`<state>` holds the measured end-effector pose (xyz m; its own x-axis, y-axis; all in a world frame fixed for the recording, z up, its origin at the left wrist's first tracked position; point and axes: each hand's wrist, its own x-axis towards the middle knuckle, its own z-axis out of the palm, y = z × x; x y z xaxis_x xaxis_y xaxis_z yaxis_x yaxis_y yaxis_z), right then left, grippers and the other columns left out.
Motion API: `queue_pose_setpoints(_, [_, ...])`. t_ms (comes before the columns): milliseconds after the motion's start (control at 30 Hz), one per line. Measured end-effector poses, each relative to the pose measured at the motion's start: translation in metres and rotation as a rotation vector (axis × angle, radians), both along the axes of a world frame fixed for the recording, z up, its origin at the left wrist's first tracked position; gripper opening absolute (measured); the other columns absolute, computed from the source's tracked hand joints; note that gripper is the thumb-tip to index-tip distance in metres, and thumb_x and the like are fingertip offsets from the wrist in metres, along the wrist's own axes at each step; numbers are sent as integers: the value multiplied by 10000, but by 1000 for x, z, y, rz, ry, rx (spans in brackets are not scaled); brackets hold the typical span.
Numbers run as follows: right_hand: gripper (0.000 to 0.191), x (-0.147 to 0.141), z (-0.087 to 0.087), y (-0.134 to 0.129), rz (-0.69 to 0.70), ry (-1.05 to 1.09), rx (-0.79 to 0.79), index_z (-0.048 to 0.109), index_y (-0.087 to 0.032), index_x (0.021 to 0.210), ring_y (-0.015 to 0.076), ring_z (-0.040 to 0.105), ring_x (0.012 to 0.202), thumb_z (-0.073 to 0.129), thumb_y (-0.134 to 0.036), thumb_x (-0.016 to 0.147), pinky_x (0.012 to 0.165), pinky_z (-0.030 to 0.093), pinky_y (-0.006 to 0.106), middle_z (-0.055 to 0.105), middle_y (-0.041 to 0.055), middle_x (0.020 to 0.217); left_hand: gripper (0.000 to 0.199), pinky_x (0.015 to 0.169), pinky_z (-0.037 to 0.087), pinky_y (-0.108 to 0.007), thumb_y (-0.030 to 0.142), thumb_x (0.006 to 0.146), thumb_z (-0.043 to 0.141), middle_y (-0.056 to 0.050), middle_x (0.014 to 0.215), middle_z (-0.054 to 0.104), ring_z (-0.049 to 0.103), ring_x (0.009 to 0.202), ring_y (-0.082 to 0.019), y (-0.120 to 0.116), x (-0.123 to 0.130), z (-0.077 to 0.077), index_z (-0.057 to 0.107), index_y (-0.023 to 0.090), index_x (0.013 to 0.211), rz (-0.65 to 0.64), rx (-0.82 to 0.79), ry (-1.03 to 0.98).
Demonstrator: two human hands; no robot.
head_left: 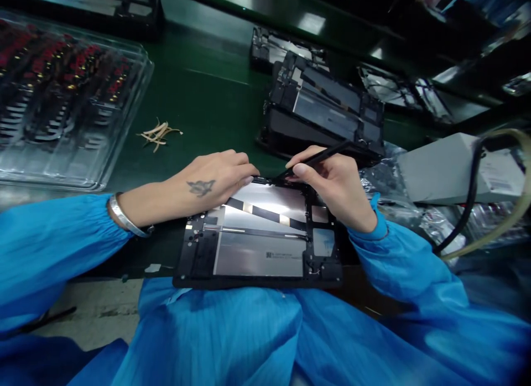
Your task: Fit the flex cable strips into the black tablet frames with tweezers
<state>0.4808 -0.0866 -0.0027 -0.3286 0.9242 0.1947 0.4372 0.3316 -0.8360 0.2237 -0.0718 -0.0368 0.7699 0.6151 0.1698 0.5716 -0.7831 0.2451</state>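
An opened tablet (261, 253) lies at the table's front edge, its silver battery area and dark ribbon cable showing. My left hand (219, 178) rests on its far edge, fingers pressed together at the rim; what they grip, if anything, is hidden. In my right hand (332, 178) is a pair of black tweezers (323, 155), pinched between thumb and fingers. The tweezers' tip meets the tablet's far edge, just right of my left fingertips.
Behind the tablet stand stacked tablet bodies (327, 104). A clear tray (124, 137) of small circuit parts is at the left, near a little pile of tan strips (160, 134). To the right are a white box (440, 167) and a looped cable (467, 209).
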Motion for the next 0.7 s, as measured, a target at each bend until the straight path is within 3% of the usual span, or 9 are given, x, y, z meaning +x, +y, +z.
queue_pose_setpoints(700, [273,2,-1,2,7,-14,-8,721,-206,912,154,695,784,685,-477,912,663,597,258,684,21,907,324,761,450,-329,282,1061,348,-73,1071,612,587,935,-211,2,-3,-2,596,189,1248,-15,-21,-13])
